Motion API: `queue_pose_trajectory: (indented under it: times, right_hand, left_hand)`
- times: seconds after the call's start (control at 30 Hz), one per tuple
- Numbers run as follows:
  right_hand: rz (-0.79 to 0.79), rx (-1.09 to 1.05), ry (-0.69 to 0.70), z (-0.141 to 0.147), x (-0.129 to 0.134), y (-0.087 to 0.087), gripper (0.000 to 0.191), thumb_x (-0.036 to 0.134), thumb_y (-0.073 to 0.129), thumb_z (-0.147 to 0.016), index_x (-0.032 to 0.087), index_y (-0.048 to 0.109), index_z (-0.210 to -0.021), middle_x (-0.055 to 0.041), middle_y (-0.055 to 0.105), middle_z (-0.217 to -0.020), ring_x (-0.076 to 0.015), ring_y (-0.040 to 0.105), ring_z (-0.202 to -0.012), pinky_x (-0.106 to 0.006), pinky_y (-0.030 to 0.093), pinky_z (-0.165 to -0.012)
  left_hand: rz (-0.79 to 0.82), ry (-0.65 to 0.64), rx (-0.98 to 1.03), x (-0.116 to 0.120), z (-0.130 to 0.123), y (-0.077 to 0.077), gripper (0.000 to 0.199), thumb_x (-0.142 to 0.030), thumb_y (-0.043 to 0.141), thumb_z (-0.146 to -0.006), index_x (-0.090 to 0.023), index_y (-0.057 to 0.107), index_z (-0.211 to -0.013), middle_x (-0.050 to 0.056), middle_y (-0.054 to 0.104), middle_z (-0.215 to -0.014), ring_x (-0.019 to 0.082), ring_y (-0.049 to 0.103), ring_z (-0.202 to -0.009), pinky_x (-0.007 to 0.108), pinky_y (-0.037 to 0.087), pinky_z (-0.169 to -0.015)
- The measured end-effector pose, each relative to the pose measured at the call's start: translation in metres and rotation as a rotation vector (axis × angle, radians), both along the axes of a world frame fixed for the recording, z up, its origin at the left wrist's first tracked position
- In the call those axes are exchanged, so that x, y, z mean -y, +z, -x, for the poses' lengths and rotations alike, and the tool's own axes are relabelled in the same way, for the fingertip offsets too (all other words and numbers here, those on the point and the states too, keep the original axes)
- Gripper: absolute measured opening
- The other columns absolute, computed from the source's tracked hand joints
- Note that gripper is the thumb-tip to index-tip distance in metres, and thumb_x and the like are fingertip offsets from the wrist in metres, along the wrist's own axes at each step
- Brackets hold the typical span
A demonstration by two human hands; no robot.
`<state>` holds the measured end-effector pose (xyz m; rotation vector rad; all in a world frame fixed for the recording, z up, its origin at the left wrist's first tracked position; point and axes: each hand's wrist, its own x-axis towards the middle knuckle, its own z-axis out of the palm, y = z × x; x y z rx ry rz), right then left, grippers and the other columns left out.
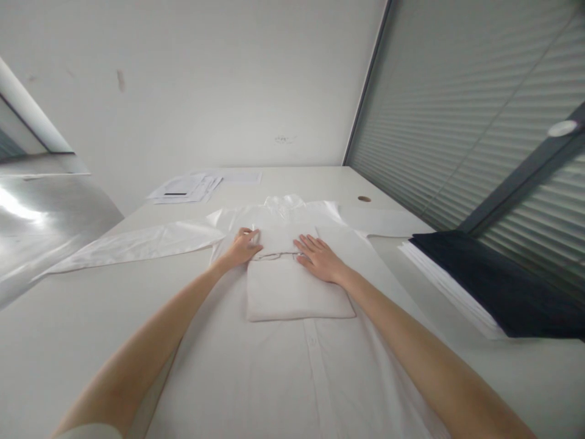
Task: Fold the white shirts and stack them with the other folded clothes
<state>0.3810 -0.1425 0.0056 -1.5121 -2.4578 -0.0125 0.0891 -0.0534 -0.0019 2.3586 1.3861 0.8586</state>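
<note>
Flat white worktop (114,302), plain wall (228,91) behind, grey slatted blinds (470,128) to R. R fingers (311,244) spread on folded white cloth (292,292); L fingers (247,234) curled, can't tell if gripping tbh.

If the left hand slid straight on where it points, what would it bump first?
Probably the collar of the white shirt; the left hand angles that way, though depth is unclear.

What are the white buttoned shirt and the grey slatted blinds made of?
White buttoned shirt: probably thin cloth, mostly matte, since it lies in soft wrinkles. Grey slatted blinds: perhaps metal or plastic, smooth, because they look thin, straight and stiff; I can't tell which.
</note>
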Motion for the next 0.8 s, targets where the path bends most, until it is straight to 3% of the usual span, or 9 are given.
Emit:
queue_pose_trajectory:
  times: [0.17,0.27,0.37,0.5,0.67,0.8]
  right_hand:
    - [0.017,0.001,0.010,-0.001,-0.001,-0.002,0.063,0.055,0.024,-0.102,0.023,0.030,-0.156,-0.0095,0.027,-0.161,-0.0273,0.021,-0.149,-0.050,0.022,-0.120]
    - [0.025,0.030,-0.002,0.000,0.000,-0.001,0.065,0.055,0.022,-0.102,0.020,0.030,-0.156,-0.0113,0.025,-0.161,-0.0275,0.020,-0.149,-0.048,0.021,-0.120]
    - [0.032,0.040,-0.008,0.001,0.001,0.001,0.066,0.055,0.021,-0.102,0.018,0.030,-0.156,-0.0125,0.025,-0.161,-0.0275,0.020,-0.149,-0.048,0.021,-0.120]
    - [0.028,0.020,-0.004,0.001,0.002,0.001,0.066,0.056,0.021,-0.102,0.020,0.031,-0.156,-0.0124,0.026,-0.161,-0.0274,0.021,-0.149,-0.049,0.022,-0.119]
    - [0.091,0.017,-0.020,-0.003,0.003,0.001,0.070,0.059,0.018,-0.101,0.018,0.028,-0.157,-0.0121,0.023,-0.162,-0.0265,0.018,-0.150,-0.048,0.020,-0.121]
    - [0.140,-0.019,-0.045,-0.017,0.009,-0.001,0.074,0.063,0.021,-0.099,0.018,0.022,-0.158,-0.0122,0.019,-0.163,-0.0277,0.017,-0.150,-0.053,0.022,-0.119]
  left_hand:
    - [-0.230,0.075,-0.039,0.011,-0.016,0.014,0.026,-0.016,0.057,-0.085,-0.020,0.070,-0.106,0.012,0.049,-0.133,0.025,0.049,-0.128,0.042,0.038,-0.112]
    - [-0.233,0.045,-0.103,0.013,-0.037,0.024,0.030,-0.014,0.049,-0.090,-0.020,0.068,-0.112,0.012,0.049,-0.140,0.026,0.048,-0.132,0.045,0.038,-0.112]
    - [-0.211,0.016,-0.187,0.015,-0.060,0.028,0.034,-0.018,0.043,-0.096,-0.019,0.064,-0.123,0.013,0.046,-0.148,0.028,0.036,-0.142,0.047,0.036,-0.113]
    - [-0.207,-0.036,-0.315,0.017,-0.077,0.022,0.044,-0.035,0.038,-0.101,-0.019,0.052,-0.140,0.014,0.043,-0.153,0.031,0.029,-0.146,0.051,0.028,-0.116]
    - [-0.148,-0.070,-0.434,0.012,-0.071,0.011,0.059,-0.048,0.038,-0.100,-0.019,0.037,-0.151,0.018,0.035,-0.156,0.034,0.030,-0.146,0.050,0.026,-0.115]
    - [-0.090,-0.074,-0.434,0.007,-0.067,0.009,0.065,-0.056,0.036,-0.099,-0.022,0.032,-0.154,0.015,0.030,-0.160,0.033,0.024,-0.149,0.048,0.022,-0.118]
